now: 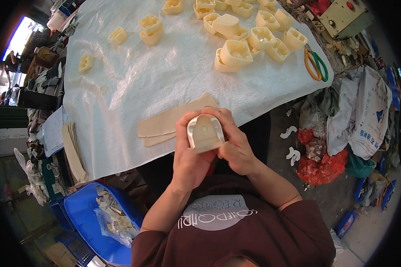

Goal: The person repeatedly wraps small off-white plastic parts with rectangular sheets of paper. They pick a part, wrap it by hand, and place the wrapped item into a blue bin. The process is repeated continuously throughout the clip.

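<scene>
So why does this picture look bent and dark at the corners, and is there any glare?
Head view: the fisheye lens bends straight edges and leaves black corners; glare streaks the white sheet; the bright opening at upper left is washed out; left hand and right hand look fairly sharp.

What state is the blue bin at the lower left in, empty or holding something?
Holding something: pale scraps lie inside the blue bin. How deep they go, I cannot tell.
</scene>
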Demonstrator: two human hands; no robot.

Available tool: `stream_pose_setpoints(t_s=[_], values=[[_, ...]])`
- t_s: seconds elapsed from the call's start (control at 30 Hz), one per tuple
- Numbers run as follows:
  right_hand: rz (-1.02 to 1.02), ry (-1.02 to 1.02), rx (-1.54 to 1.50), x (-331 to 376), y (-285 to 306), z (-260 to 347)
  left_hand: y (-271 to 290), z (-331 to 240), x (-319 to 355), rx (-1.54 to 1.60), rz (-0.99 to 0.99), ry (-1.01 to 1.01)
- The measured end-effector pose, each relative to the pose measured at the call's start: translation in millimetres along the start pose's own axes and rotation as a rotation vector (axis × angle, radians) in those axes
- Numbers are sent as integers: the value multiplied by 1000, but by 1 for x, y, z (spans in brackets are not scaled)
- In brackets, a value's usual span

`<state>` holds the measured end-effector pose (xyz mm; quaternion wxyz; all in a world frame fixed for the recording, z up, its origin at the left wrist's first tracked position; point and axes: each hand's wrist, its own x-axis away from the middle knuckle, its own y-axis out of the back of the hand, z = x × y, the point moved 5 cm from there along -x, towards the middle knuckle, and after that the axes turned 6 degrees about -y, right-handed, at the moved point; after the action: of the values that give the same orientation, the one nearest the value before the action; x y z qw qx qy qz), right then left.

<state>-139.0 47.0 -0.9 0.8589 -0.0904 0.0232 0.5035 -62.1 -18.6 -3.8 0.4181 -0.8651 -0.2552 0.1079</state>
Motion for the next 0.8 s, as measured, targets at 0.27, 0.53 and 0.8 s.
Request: stream_pose_setpoints(t_s=[0.27,0.53,0.8], values=[[-78,246,260,8,-12,-4,6,1,3,-304,-86,-172],[47,132,-44,-9,15,1,7,-6,-2,-159,267,161],[402,89,97,-26,18,14,2,-5,1,-422,249,361]])
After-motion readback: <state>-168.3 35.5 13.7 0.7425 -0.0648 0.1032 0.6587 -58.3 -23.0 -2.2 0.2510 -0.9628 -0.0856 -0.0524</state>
